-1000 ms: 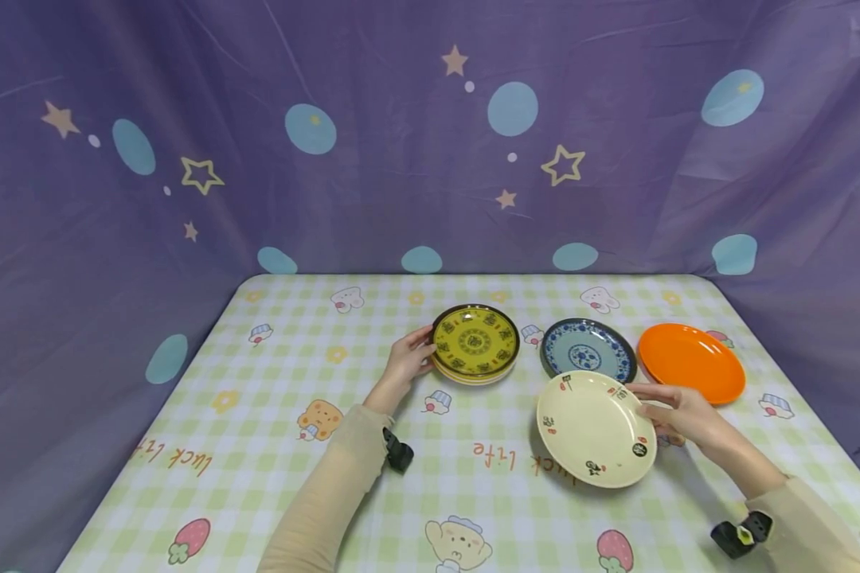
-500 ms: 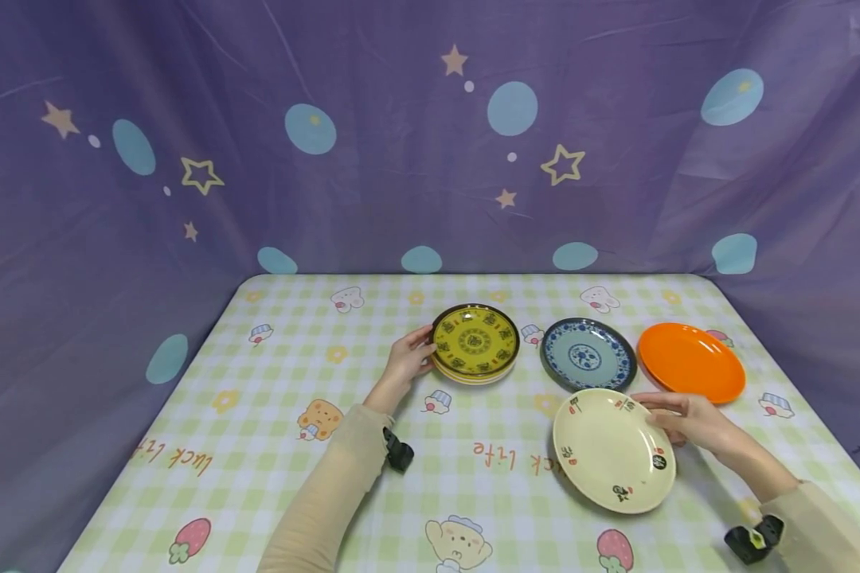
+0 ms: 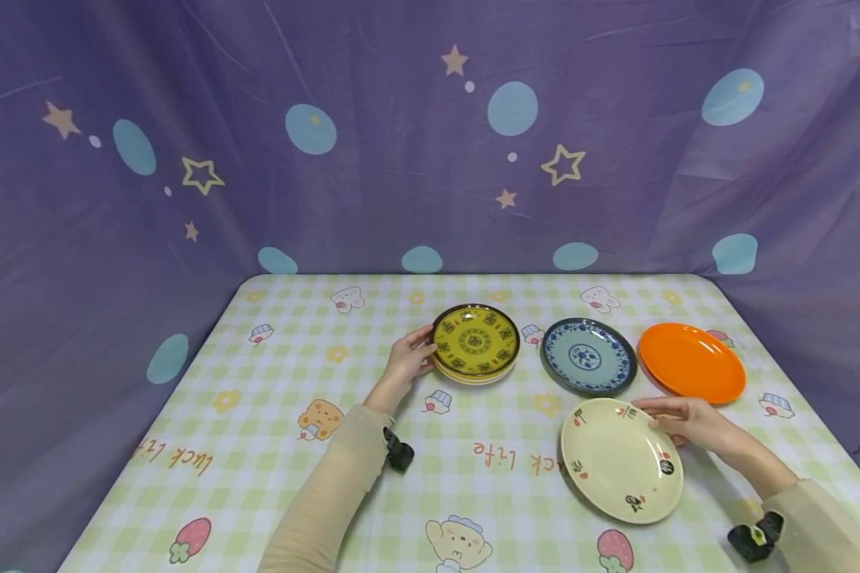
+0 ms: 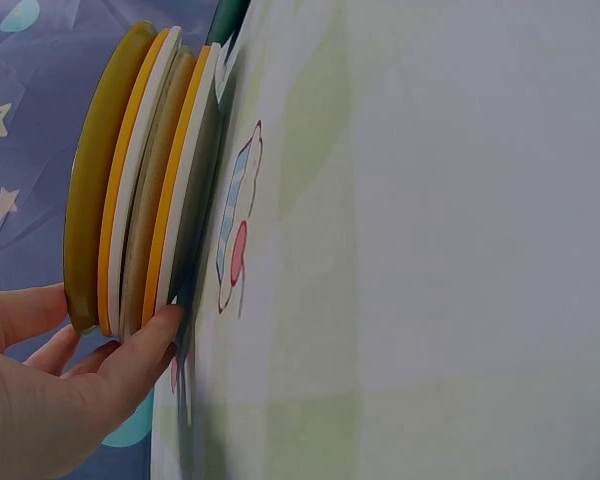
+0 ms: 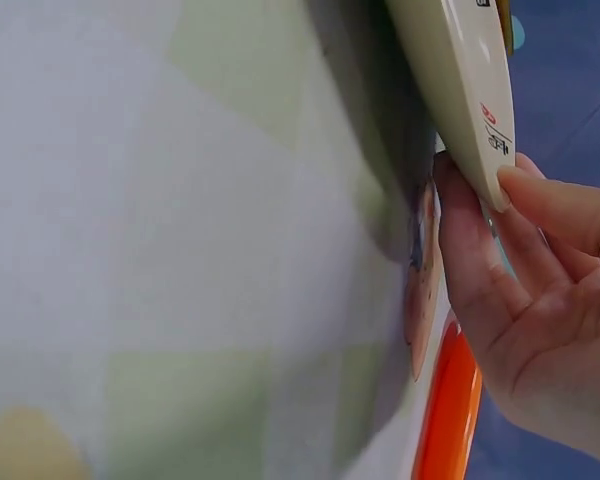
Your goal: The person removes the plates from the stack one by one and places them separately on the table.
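My right hand (image 3: 695, 430) pinches the far right rim of a cream plate (image 3: 619, 461) with small black and red motifs, thumb on top and fingers underneath. In the right wrist view, that rim of the cream plate (image 5: 460, 90) sits off the cloth, with a shadow below. My left hand (image 3: 407, 358) grips the left side of a stack of plates, topped by a yellow-green patterned plate (image 3: 475, 341) with a dark rim. The left wrist view shows several layered rims in the stack (image 4: 145, 190), the thumb by the top plate and fingers at the lower ones.
A light-blue plate (image 3: 588, 356) with blue flowers and a dark rim lies behind the cream plate. Right of it is an orange plate (image 3: 691, 364), close behind my right hand. A checked cloth (image 3: 272, 509) covers the table; a purple star-patterned curtain (image 3: 401, 207) hangs behind.
My right hand has carried the cream plate toward me, to the right and lower, away from the blue plate it partly covered. My left hand and the stack have stayed put.
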### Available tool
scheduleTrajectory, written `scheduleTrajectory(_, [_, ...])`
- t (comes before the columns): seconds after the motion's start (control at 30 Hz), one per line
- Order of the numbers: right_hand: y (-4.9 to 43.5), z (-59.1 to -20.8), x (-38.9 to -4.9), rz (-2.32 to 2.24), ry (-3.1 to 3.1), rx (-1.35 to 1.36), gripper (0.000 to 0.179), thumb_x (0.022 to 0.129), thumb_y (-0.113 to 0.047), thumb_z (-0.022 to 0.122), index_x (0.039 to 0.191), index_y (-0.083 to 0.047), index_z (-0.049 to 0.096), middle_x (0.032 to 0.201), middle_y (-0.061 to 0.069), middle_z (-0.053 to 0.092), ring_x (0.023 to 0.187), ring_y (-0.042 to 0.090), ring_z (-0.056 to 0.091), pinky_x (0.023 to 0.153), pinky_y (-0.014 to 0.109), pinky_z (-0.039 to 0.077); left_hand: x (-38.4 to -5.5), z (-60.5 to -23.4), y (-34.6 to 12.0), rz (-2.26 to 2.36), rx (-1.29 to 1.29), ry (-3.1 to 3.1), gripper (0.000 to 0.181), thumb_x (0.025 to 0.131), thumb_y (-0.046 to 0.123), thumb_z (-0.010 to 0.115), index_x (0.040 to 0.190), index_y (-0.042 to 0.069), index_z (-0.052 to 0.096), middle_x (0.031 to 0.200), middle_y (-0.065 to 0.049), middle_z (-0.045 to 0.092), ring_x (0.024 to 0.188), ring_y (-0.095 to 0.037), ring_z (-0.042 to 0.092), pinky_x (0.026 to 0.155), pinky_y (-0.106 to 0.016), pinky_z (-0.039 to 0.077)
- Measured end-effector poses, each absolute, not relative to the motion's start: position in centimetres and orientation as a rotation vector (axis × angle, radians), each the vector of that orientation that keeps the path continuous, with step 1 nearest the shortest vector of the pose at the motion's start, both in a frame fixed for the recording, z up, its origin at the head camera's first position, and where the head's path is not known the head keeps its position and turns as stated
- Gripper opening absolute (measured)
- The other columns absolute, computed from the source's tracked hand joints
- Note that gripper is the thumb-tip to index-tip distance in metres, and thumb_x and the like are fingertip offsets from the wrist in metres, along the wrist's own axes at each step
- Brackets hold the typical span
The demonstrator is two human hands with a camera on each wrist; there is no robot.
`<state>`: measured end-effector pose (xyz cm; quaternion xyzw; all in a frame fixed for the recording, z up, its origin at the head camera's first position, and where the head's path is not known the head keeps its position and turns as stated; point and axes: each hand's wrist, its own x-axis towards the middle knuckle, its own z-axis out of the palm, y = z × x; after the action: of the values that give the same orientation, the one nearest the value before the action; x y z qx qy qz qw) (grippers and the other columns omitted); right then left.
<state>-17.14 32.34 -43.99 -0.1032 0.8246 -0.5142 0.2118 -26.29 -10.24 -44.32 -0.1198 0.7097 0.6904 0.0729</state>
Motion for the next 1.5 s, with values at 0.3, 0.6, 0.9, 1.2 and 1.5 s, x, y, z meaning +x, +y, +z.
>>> scheduleTrajectory(0.3, [32.9,-44.7,-17.4,-1.487,2.189,-0.354,0.042,0.087,-0.01,0.054,0.123,0.009,0.044,0.104,-0.008,0.064,0.075,0.01,0.06,0.055,0.026,0.051,-25.8,-43.4,-10.2,2.07,-0.362,2.113,0.045,0.085,0.001,0.053,0.128,0.013,0.048,0.136,-0.011,0.039,0.107,-0.027,0.051,0.082,-0.034,0.049])
scheduleTrajectory(0.6, [33.0,-44.9,-17.5,-1.451,2.22,-0.331,0.041,0.085,-0.012,0.057,0.121,0.005,0.048,0.1,-0.01,0.064,0.067,0.009,0.057,0.05,0.022,0.048,-26.3,-44.2,-10.2,2.058,-0.387,2.129,0.045,0.084,0.003,0.054,0.126,0.017,0.05,0.135,-0.007,0.041,0.105,-0.023,0.053,0.078,-0.03,0.051])
scheduleTrajectory(0.9, [32.9,-44.9,-17.4,-1.41,2.28,-0.314,0.042,0.085,-0.013,0.058,0.12,0.007,0.049,0.099,-0.011,0.064,0.06,0.006,0.053,0.048,0.021,0.046,-26.2,-44.2,-10.3,2.062,-0.391,2.124,0.045,0.084,0.002,0.054,0.126,0.017,0.049,0.135,-0.008,0.041,0.105,-0.024,0.053,0.079,-0.031,0.05])
scheduleTrajectory(1.2, [32.3,-44.2,-17.8,-1.298,2.423,-0.256,0.046,0.081,-0.015,0.062,0.118,0.009,0.05,0.103,0.019,0.062,0.052,0.01,0.047,0.045,0.022,0.043,-26.2,-44.2,-10.3,2.058,-0.388,2.129,0.045,0.084,0.002,0.054,0.126,0.017,0.049,0.135,-0.008,0.041,0.104,-0.024,0.053,0.078,-0.03,0.051])
scheduleTrajectory(1.5, [31.5,-42.8,-18.7,-1.299,2.469,-0.249,0.043,0.083,-0.013,0.06,0.119,0.008,0.049,0.103,0.021,0.061,0.051,0.02,0.054,0.041,0.032,0.047,-26.2,-44.2,-10.3,2.054,-0.379,2.131,0.045,0.084,0.003,0.054,0.126,0.018,0.05,0.135,-0.007,0.041,0.104,-0.023,0.053,0.077,-0.03,0.051])
